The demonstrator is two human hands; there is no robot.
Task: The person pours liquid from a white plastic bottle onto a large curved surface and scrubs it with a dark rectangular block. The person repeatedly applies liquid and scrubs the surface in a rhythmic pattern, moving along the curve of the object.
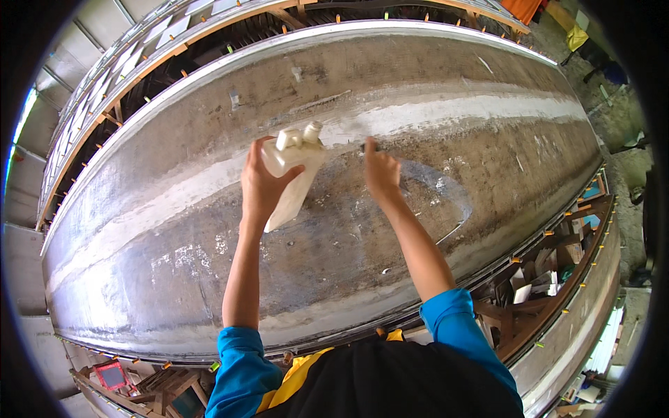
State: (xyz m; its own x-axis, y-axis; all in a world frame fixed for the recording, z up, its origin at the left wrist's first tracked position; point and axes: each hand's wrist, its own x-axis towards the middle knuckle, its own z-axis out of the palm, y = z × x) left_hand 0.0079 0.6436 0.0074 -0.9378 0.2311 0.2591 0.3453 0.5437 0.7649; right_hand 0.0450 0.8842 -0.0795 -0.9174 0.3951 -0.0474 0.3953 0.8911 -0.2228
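Note:
A white plastic jug (pixel 300 184) stands tilted over the middle of a large brown-grey worn panel (pixel 334 258). My left hand (pixel 261 177) grips its upper left side, thumb across the front and fingers behind. The jug's short neck (pixel 312 131) points up at its right. A little to the right, my right hand (pixel 382 171) is closed, with its index finger raised over the panel. Something small and dark (pixel 364 147) shows beside that fingertip; its kind is too small to tell. The two hands are apart.
A whitish band (pixel 460 111) runs lengthwise along the panel, and a bluish-grey curved smear (pixel 446 182) lies right of my right hand. Wooden framing (pixel 512 327) with scraps borders the near right edge. A long slatted rack (pixel 160 59) stands beyond the far edge.

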